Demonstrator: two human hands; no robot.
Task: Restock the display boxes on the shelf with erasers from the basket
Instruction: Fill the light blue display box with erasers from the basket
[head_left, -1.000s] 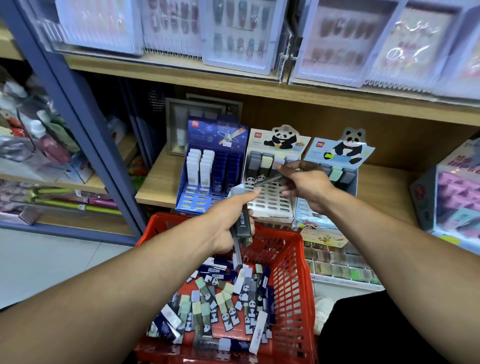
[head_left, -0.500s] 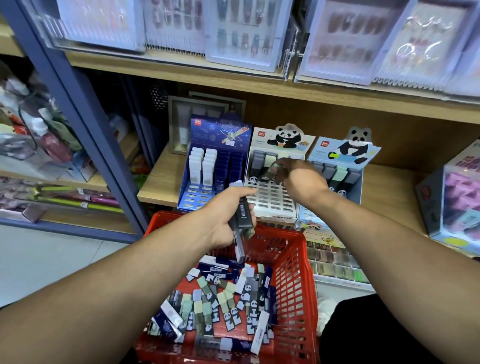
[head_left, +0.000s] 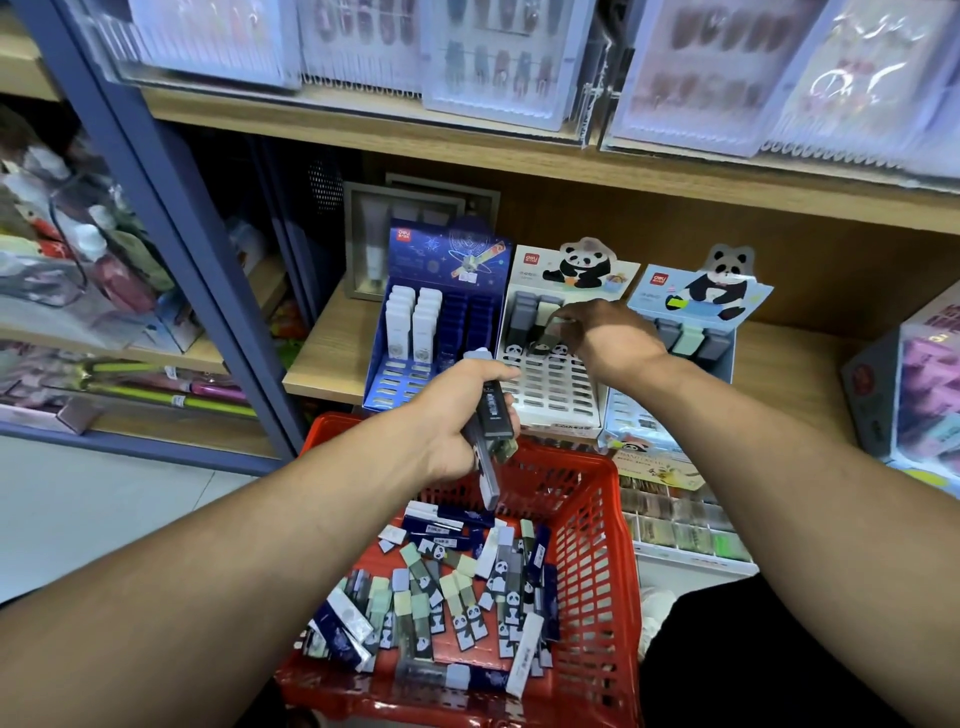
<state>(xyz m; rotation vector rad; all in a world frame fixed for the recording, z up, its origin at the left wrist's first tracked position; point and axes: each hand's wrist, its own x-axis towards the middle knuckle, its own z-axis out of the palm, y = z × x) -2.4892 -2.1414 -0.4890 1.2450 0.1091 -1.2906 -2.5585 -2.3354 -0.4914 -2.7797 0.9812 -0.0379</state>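
The right hand (head_left: 605, 338) reaches into the white panda display box (head_left: 558, 374), fingertips pinching a pale eraser (head_left: 556, 328) at its far row. The left hand (head_left: 462, 415) grips a bundle of dark erasers (head_left: 491, 415) above the red basket (head_left: 597, 519), which holds loose erasers (head_left: 447, 587).

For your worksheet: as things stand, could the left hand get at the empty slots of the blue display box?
Probably yes. The left hand hovers just in front of the blue box, with nothing between it and the open front slots. However, it already grips a bundle of erasers, so its fingers are occupied.
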